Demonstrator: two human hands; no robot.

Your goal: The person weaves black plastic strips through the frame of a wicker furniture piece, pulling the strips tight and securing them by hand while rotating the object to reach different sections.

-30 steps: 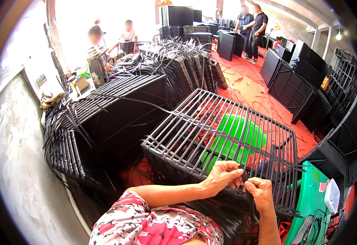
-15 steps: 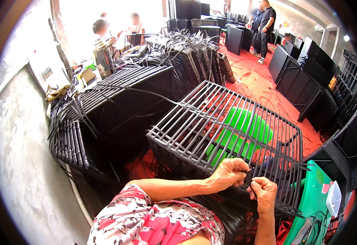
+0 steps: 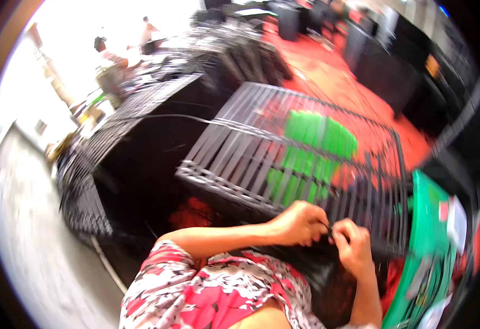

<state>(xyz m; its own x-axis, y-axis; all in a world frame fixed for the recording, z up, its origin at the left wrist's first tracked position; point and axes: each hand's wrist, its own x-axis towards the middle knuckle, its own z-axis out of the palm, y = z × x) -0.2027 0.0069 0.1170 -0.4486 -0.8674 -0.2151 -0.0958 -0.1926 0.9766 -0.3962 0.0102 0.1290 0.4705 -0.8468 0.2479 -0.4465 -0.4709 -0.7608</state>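
Observation:
At the near edge of a black slatted woven frame (image 3: 196, 171), my two hands are close together. My left hand (image 3: 300, 223) is closed in a pinch, its fingertips on a short dark bit of what looks like black weaving strip (image 3: 330, 233). My right hand (image 3: 353, 247) faces it, thumb and forefinger pinched on the same dark bit. Blur hides exactly how the strip runs and whether it joins the frame. Through the slats a bright green rounded plastic thing (image 3: 311, 129) shows below. A long thin strand (image 3: 177, 116) lies over the frame's far left side.
Left of me stands a large black woven piece (image 3: 135, 123), with a heap of loose black strips (image 3: 212, 41) behind. At right are a green board (image 3: 429, 214), a white tray (image 3: 457, 226) and dark cords (image 3: 426, 288). Two people sit far left; dark panels line the red floor (image 3: 300, 66).
The whole view has swung and blurred, so the frame and background sit higher and further left. Both hands remain pinched close together at the frame's near edge.

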